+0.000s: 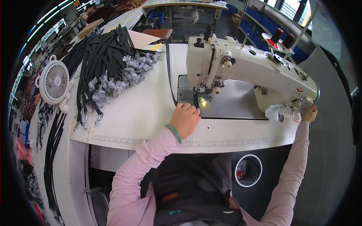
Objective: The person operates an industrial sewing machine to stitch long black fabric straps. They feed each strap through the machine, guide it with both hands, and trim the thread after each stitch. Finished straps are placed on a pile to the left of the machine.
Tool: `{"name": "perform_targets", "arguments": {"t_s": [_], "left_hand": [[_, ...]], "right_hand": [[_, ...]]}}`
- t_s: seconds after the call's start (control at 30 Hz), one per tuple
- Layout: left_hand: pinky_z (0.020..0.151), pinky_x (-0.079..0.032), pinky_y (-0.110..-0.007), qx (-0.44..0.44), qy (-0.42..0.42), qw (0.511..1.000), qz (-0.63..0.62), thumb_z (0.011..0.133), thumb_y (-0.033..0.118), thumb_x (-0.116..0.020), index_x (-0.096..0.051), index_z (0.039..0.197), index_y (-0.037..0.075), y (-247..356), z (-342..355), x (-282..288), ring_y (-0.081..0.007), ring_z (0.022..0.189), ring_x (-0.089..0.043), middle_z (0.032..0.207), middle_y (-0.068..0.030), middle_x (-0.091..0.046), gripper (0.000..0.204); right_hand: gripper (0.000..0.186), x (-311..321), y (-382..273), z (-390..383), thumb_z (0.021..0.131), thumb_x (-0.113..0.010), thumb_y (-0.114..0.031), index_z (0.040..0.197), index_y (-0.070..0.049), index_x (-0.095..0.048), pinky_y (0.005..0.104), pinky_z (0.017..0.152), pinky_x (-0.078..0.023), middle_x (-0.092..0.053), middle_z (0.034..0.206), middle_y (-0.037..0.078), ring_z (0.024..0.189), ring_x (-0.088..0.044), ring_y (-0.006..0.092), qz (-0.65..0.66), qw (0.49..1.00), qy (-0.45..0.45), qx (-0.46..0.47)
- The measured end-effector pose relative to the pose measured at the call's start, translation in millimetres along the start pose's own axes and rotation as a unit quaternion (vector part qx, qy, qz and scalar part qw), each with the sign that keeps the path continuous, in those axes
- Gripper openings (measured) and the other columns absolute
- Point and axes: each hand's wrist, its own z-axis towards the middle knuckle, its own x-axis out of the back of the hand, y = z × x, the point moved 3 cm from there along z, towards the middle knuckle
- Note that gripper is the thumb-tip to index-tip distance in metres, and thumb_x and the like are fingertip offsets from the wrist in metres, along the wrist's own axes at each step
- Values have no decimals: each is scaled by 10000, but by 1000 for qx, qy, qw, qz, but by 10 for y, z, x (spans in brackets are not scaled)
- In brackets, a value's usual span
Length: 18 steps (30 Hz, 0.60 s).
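At the needle area of a white sewing machine, my left hand presses a black strap with its fingers closed together. The strap runs under the presser foot, and a small yellow light glows beside it. A longer black strap length loops down from the table's far side to my left fingers. My right hand reaches the machine's right end, its fingers curled at the lower rim of the handwheel. Part of those fingers is hidden behind the machine end.
Black straps with crumpled clear plastic on their ends are heaped on the left of the white table. A white fan stands at the left edge. Dark thread spools stand behind the machine. A round-rimmed opening is below.
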Motion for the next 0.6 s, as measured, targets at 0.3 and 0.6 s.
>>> {"name": "perform_targets", "arguments": {"t_s": [0.3,0.6], "left_hand": [[665,-388,-327,-9,-88,996,-22,739,214,-615,-586,750,28,260,-135,151,-200,709,-536,685,-46,-543,189],[567,-425,-309,-42,-142,989,3,754,226,-598,-571,672,57,619,-348,282,-186,569,-575,601,-31,-548,189]], "right_hand": [[237,164,-1416,-1820,922,-436,-196,911,-14,-587,272,684,-418,-543,878,63,777,-520,164,93,967,-34,233],[220,-144,-2298,-3523,685,-570,59,878,-34,-617,295,519,-456,-582,703,89,577,-583,239,135,760,-514,375]]}}
